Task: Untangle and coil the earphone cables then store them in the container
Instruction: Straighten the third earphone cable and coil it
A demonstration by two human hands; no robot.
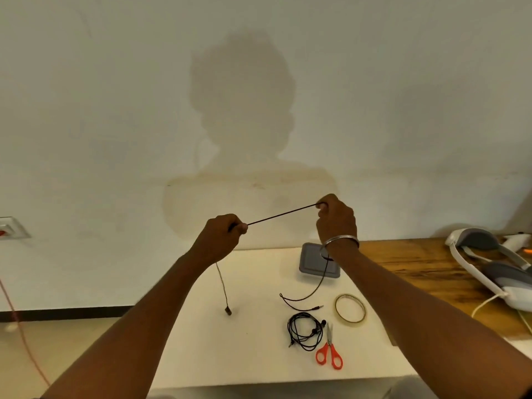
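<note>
Fingers of the left hand [223,234] and right hand [335,218] pinch one black earphone cable [280,216], stretched taut between them above the white table [250,335]. Its ends hang to the tabletop. A second earphone cable [305,331] lies coiled near the right edge, beside one pair of red scissors [329,354] and one tape roll [350,308]. One grey container [312,259] sits at the far edge, partly behind the right wrist.
</note>
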